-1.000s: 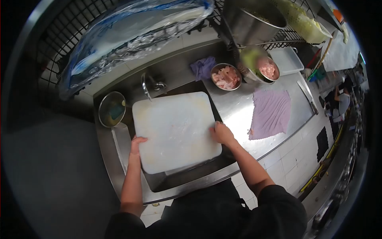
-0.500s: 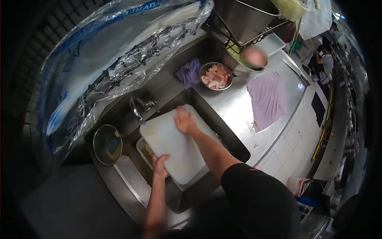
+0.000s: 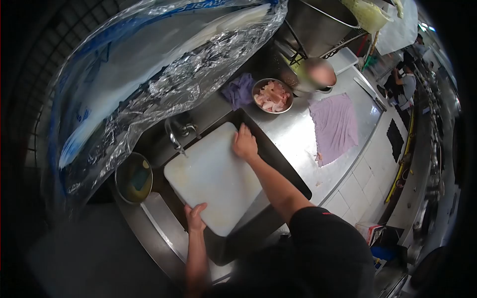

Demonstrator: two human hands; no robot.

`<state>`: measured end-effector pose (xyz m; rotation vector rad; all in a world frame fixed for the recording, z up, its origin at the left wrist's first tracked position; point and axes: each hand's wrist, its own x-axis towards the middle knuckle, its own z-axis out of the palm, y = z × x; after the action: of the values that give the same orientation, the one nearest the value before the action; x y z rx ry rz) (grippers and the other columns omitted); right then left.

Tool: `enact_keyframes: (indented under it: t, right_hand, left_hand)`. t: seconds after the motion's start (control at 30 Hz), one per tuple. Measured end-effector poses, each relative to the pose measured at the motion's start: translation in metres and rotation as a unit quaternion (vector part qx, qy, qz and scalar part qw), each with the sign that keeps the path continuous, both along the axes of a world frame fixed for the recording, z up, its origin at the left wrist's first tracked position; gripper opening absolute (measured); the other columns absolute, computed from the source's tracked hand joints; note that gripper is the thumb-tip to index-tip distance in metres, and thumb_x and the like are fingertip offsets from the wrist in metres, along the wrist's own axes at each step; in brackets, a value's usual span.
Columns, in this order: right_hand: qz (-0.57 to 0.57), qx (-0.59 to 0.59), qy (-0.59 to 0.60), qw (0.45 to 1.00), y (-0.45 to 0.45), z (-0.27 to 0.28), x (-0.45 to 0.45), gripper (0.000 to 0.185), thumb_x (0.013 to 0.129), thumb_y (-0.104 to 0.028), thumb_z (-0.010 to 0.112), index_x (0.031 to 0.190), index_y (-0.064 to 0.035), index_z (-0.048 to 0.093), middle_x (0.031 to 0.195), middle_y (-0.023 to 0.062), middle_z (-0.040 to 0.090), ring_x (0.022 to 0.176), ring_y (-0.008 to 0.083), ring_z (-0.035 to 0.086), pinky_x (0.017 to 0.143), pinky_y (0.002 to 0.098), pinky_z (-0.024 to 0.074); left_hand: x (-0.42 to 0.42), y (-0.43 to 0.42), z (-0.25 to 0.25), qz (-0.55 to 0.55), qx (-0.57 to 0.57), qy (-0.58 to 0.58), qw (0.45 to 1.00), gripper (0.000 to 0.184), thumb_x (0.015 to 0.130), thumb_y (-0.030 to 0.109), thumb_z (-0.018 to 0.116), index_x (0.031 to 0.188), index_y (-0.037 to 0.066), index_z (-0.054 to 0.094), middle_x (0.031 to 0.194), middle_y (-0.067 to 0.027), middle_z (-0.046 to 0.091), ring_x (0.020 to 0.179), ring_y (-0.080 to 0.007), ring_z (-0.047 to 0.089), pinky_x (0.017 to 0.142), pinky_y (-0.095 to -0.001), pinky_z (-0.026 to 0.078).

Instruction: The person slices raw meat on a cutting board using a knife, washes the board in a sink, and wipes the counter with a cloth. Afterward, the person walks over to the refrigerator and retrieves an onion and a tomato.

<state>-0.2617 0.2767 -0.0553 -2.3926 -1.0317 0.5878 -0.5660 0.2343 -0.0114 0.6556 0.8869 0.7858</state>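
Observation:
A large white cutting board (image 3: 213, 174) is tilted over the metal sink (image 3: 278, 179), its upper left edge close under the tap (image 3: 176, 134). My left hand (image 3: 195, 215) grips the board's lower left edge, thumb on top and fingers underneath. At the board's upper right edge my right hand (image 3: 245, 143) rests on the rim, fingers pointing up along it and partly hidden. Left of the sink sits a metal bowl (image 3: 134, 178) with a green sponge in it.
Right of the tap are a purple cloth (image 3: 238, 91) and a bowl of raw meat (image 3: 272, 96). A lilac cloth (image 3: 334, 128) and a knife (image 3: 370, 94) lie on the counter. Plastic wrapping (image 3: 164, 84) hangs at the upper left. A co-worker (image 3: 408, 84) is far right.
The board has shifted left and turned to lie flatter to view. My right hand has moved from the board's surface to its right edge; my left hand is a little lower.

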Motion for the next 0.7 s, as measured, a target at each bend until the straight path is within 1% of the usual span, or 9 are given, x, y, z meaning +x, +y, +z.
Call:
enact_keyframes:
  t: [0.03,0.17,0.27,0.33,0.4,0.5,0.57,0.63,0.7]
  right_hand:
    - [-0.013,0.107,-0.018,0.994,0.002,0.013,-0.013,0.056,0.102,-0.033,0.029,0.144,0.0034,0.034,0.151,0.021,0.034,0.138,0.0353,0.036,0.113,0.05,0.0262]
    - [0.282,0.313,0.072,0.904,-0.021,0.043,-0.129,0.057,0.102,-0.03,0.032,0.147,0.0058,0.028,0.149,0.0258,0.034,0.143,0.0355,0.027,0.117,0.0475,0.0196]
    - [0.289,0.204,-0.051,0.934,-0.048,0.022,-0.155,0.059,0.101,-0.028,0.033,0.148,0.0067,0.023,0.153,0.0248,0.027,0.145,0.0349,0.022,0.117,0.0474,0.0172]
    - [0.202,0.05,-0.093,0.974,-0.072,-0.02,-0.121,0.059,0.101,-0.027,0.031,0.149,0.0048,0.021,0.158,0.0202,0.017,0.148,0.031,0.014,0.118,0.0466,0.0132]
    - [0.076,-0.027,-0.062,0.995,-0.103,-0.062,-0.051,0.061,0.1,-0.027,0.032,0.149,0.0059,0.02,0.157,0.0217,0.02,0.147,0.0334,0.016,0.118,0.0467,0.0141]
    - [0.074,-0.067,-0.014,0.995,-0.089,-0.004,-0.02,0.061,0.099,-0.027,0.033,0.148,0.0071,0.019,0.156,0.0225,0.022,0.146,0.0349,0.018,0.118,0.0474,0.0149]
    - [0.11,0.041,-0.141,0.983,-0.055,-0.014,-0.067,0.06,0.099,-0.027,0.034,0.146,0.0088,0.024,0.154,0.024,0.027,0.144,0.0361,0.024,0.117,0.0487,0.0186]
    - [0.145,0.157,-0.012,0.977,-0.044,0.012,-0.121,0.059,0.1,-0.028,0.033,0.145,0.0095,0.025,0.154,0.0245,0.027,0.144,0.0361,0.024,0.117,0.0495,0.0196]
    - [0.115,0.149,-0.072,0.979,-0.053,-0.02,-0.127,0.059,0.1,-0.029,0.032,0.146,0.0087,0.026,0.152,0.0252,0.029,0.143,0.0376,0.025,0.116,0.0504,0.0199]
  left_hand:
    - [-0.001,0.006,-0.005,0.002,0.001,0.001,1.0,0.049,0.074,-0.006,0.059,0.122,-0.006,0.051,0.109,-0.0154,0.062,0.094,-0.0279,0.063,0.08,-0.0408,0.055]
    - [0.023,0.027,-0.003,-0.028,-0.011,-0.04,0.999,0.045,0.074,-0.003,0.06,0.118,-0.005,0.054,0.109,-0.0148,0.063,0.094,-0.0256,0.064,0.08,-0.0381,0.055]
    - [0.016,0.044,-0.022,-0.061,0.01,-0.035,0.997,0.042,0.073,-0.001,0.06,0.114,-0.006,0.056,0.106,-0.0146,0.063,0.092,-0.0244,0.065,0.079,-0.0366,0.055]
    - [0.014,0.054,-0.022,-0.092,0.029,0.006,0.995,0.044,0.071,-0.003,0.058,0.115,-0.006,0.056,0.102,-0.0144,0.064,0.089,-0.025,0.065,0.079,-0.0371,0.055]
    - [0.02,0.046,-0.016,-0.066,0.015,0.002,0.998,0.043,0.071,-0.004,0.057,0.114,-0.005,0.056,0.1,-0.0139,0.064,0.087,-0.026,0.065,0.079,-0.0382,0.055]
    - [0.028,0.041,-0.02,-0.05,0.001,-0.01,0.999,0.044,0.071,-0.005,0.056,0.114,-0.006,0.056,0.101,-0.0137,0.064,0.087,-0.0267,0.065,0.079,-0.0387,0.055]
    - [0.038,0.043,-0.026,-0.065,0.013,-0.021,0.998,0.045,0.07,-0.005,0.057,0.115,-0.006,0.056,0.102,-0.014,0.064,0.089,-0.0264,0.065,0.079,-0.038,0.054]
    - [0.037,0.044,-0.031,-0.054,0.002,-0.039,0.998,0.046,0.071,-0.005,0.057,0.117,-0.006,0.054,0.104,-0.014,0.063,0.09,-0.0271,0.065,0.08,-0.0387,0.054]
    - [0.035,0.042,-0.024,-0.046,0.018,-0.031,0.998,0.047,0.071,-0.005,0.057,0.118,-0.006,0.054,0.105,-0.0143,0.063,0.091,-0.0276,0.064,0.08,-0.0395,0.054]
